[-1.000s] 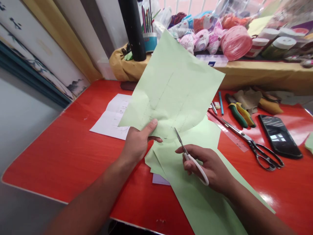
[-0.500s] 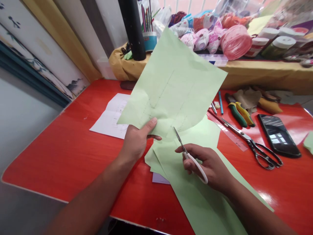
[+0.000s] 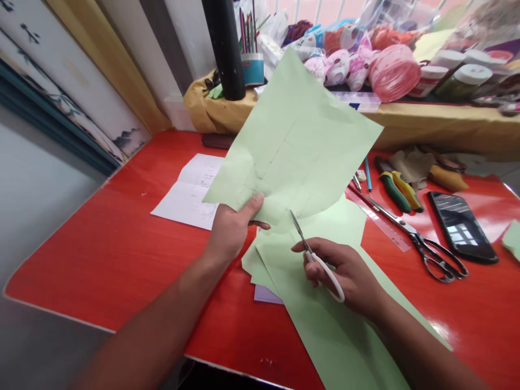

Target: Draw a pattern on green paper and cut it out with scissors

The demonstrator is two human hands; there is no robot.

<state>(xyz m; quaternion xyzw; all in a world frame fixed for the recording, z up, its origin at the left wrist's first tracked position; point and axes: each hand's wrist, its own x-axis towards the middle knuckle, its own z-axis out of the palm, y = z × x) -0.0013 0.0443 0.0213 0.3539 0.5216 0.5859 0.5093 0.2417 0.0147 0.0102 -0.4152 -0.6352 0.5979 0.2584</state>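
Note:
My left hand [image 3: 231, 230] pinches the lower edge of a light green sheet of paper [image 3: 300, 130], thumb on top, and holds it raised over the table. Faint pencil lines run across this sheet. In my right hand [image 3: 339, 265] is a small pair of scissors [image 3: 299, 230] with white handles, my fingers through the loops. Their blades look nearly closed and point up at the sheet's lower edge; whether they touch the paper I cannot tell. Beneath both hands lie more green sheets [image 3: 325, 319], one of them long and reaching toward me.
On the red table [image 3: 101, 249] lies a creased white paper [image 3: 184, 200] at left. To the right are large metal shears [image 3: 418, 235], a phone [image 3: 463, 225], pliers [image 3: 398, 187] and a clear ruler [image 3: 385, 225]. A ledge behind holds a black cylinder [image 3: 225, 54], a pencil cup [image 3: 252, 69] and jars [image 3: 465, 81].
The raised green sheet has shifted slightly right and tilted a little, with my left hand following. My right hand and the scissors stay almost where they were.

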